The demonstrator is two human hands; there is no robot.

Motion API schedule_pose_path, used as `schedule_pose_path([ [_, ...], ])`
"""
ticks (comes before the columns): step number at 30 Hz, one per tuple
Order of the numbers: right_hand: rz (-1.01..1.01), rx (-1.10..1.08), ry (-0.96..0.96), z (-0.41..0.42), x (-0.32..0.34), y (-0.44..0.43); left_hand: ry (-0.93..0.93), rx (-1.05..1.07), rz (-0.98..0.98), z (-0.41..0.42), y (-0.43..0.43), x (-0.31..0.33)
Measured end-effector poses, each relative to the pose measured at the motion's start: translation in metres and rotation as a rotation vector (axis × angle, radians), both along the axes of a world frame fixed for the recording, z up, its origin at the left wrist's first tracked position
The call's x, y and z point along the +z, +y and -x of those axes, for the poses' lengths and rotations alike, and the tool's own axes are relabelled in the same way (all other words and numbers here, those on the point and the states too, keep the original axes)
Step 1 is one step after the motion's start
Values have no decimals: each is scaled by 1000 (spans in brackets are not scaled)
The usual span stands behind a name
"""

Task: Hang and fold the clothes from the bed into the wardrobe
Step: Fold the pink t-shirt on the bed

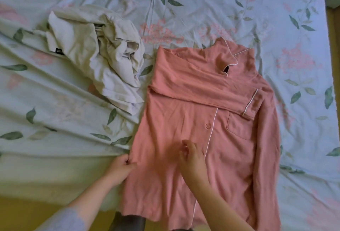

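A pink shirt (193, 120) is laid flat and front-up on the bed (202, 0), collar (226, 54) at the far end and hem at the near edge, closest to the person. One sleeve (202, 87) is folded across the chest, its white-piped cuff ending just above the breast pocket (239, 127); the other sleeve is left lying along the shirt's right side. The shirt's left edge, low down, is gripped by the left hand (120, 166): its fingers (127, 160) are curled onto the cloth and the thumb is pressed over the top, so the fabric is pinched between them. The right hand (193, 157) is held over the middle of the shirt front, just left of the white-piped placket, with its fingers (185, 149) loosely bent and blurred; whether any cloth is caught in them cannot be told. A crumpled beige garment (95, 50) is heaped on the floral sheet to the left of the shirt's upper half, close beside it and well apart from both hands.
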State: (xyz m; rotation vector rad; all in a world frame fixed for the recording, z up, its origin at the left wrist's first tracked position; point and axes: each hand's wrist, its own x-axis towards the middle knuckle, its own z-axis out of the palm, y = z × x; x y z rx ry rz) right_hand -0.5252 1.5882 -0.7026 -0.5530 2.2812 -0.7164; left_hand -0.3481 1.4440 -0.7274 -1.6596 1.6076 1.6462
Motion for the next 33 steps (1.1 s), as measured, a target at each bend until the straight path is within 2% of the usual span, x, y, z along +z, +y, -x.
schedule_pose_path([
  [4,-115,18,-68,-33,1,12,-13,28,-52,-38,28,7],
  [8,-202,123,-18,-48,-3,18,-26,129,73,-68,41,11],
  [14,-276,202,-19,-51,-5,17,-96,53,113,-94,55,2],
  [19,-274,170,-115,-51,1,23,-347,-111,430,-94,49,11],
  [22,-254,95,-141,-45,10,27,-265,-125,510,-80,40,26],
  [29,-216,-139,-140,-2,39,45,36,-265,337,-6,29,54],
  [33,-184,-317,-36,47,47,73,119,-369,366,59,34,62],
])
